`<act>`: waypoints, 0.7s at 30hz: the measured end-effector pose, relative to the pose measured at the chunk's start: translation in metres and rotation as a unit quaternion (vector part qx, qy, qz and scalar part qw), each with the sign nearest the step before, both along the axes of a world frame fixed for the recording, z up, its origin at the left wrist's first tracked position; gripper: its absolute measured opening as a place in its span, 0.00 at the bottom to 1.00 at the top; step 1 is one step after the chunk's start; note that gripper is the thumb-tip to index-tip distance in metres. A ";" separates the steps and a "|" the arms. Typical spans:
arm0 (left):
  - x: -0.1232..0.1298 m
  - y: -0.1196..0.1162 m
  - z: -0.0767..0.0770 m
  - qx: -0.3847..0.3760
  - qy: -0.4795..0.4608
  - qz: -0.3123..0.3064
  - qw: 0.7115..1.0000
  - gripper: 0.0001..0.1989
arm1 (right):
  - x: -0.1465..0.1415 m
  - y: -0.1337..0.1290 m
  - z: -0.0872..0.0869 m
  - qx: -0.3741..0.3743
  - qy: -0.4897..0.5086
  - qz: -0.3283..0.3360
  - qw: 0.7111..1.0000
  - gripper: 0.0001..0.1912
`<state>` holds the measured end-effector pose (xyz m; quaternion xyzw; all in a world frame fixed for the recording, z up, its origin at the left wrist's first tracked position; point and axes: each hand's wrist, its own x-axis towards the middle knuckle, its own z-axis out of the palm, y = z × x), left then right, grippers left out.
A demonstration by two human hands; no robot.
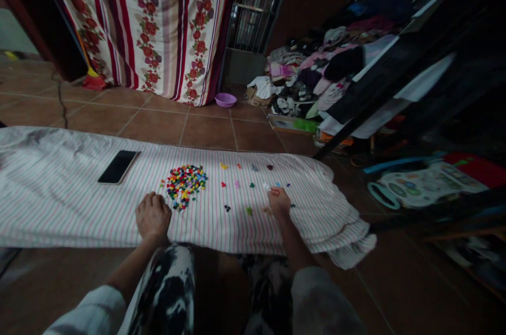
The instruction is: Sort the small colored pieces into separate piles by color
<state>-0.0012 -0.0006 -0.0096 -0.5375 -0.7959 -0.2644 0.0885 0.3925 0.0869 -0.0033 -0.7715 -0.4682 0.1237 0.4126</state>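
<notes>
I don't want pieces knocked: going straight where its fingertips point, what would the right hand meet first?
The right hand would probably meet the small white pieces first; whether it already touches them is unclear.

The pieces are multicoloured, the cloth white with pink and greenish stripes, the basin purple.

Pale sleeves, bare forearms, trousers in blotchy black and white

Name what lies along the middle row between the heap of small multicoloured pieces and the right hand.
The head view shows a red cluster, a pink cluster, a dark green cluster, then white pieces at the right hand.
</notes>
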 end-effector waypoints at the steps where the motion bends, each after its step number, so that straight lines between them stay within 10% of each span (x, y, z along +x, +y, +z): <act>1: 0.000 0.000 0.000 0.000 0.000 0.001 1.000 0.10 | 0.002 0.002 0.001 0.000 -0.014 -0.001 1.000 0.08; 16: 0.001 -0.001 0.003 -0.016 0.008 0.008 1.000 0.11 | -0.017 -0.007 0.025 0.009 0.017 0.024 1.000 0.12; 21: 0.001 -0.001 0.003 -0.015 0.009 0.006 1.000 0.11 | -0.060 -0.038 0.068 0.078 0.045 0.127 0.988 0.12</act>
